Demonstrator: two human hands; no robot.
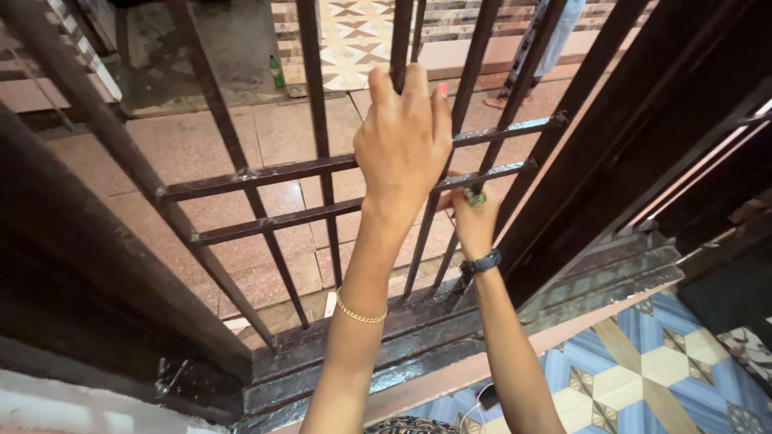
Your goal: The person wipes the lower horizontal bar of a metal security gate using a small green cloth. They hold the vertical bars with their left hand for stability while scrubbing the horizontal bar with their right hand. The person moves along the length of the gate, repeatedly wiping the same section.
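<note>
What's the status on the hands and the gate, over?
Left hand wrapped around a vertical bar of the dark metal barred gate. Right hand gripping a lower crossbar, green ring and dark wristband on. Nothing between hands and bars.

Pinkish stone-tiled floor (201,153) beyond a dark metal grille gate (265,173), seen through its bars. On those tiles, far off at the top: a green bottle (277,72), upright, next to a patterned cream strip of paving (354,40). Nearer, below the gate's dark sill (450,321): blue and cream geometric floor tiles (643,362), lower right.
</note>
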